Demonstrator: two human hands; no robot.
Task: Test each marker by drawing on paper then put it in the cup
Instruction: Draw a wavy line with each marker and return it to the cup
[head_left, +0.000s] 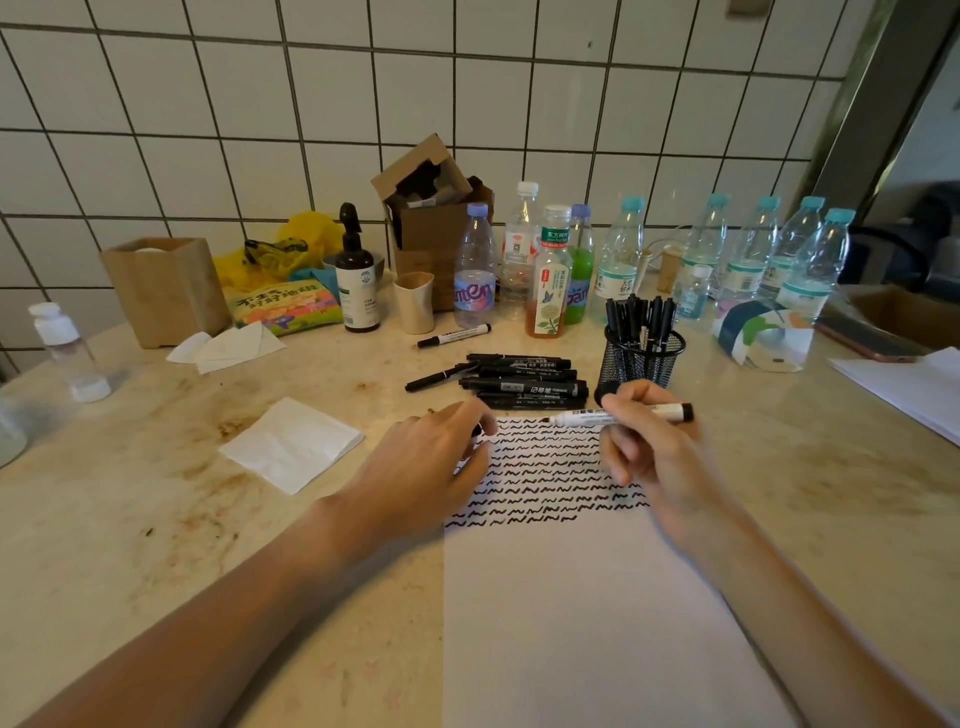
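We hold a white marker (621, 414) in our right hand (649, 441), fingers curled round its barrel, the uncapped black tip pointing left over the top edge of the paper (597, 597). The marker lies nearly level, just above the first row of black squiggles. Our left hand (431, 462) rests palm down on the left edge of the paper, fingers bent, with a small black thing that looks like the cap (477, 431) pinched at the fingertips; we cannot tell more about it.

Just beyond the paper, a pile of black markers (522, 382) lies on the counter (156, 519), and one more white marker (454, 335) lies farther behind the pile. Beyond the paper's right corner stands the black mesh cup (641, 358), close to our right hand, with several black markers (639, 314) standing upright in it. Left of the paper lies a folded white napkin (293, 441).
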